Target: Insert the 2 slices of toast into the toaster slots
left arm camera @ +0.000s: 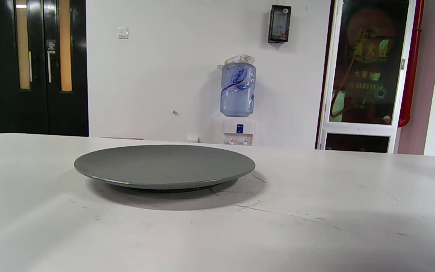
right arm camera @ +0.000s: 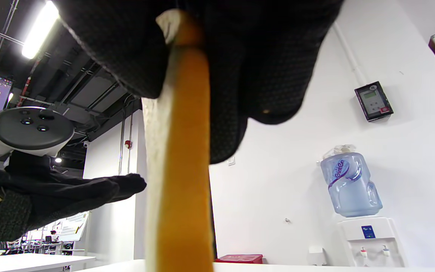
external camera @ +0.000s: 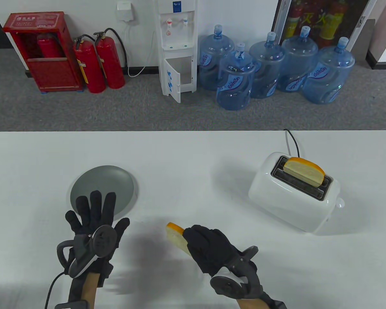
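Held slice (external camera: 176, 237): gripped upright in the right hand (external camera: 212, 249) above the table (external camera: 186, 161), well short of the toaster (external camera: 292, 196).
Other slice (external camera: 304, 171): stood in the toaster's rear slot (front slot vacant).
Left hand (external camera: 95, 222): fingers spread, holding nothing, over the grey plate (external camera: 112, 182).

office: water dispenser (external camera: 177, 45), spare bottles (external camera: 234, 82), fire extinguishers (external camera: 99, 61).

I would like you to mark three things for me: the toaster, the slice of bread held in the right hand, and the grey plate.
toaster (external camera: 286, 202), table view, on its white front side.
slice of bread (external camera: 176, 236), table view, on its pale face.
grey plate (left arm camera: 164, 164), left wrist view, on its flat middle.
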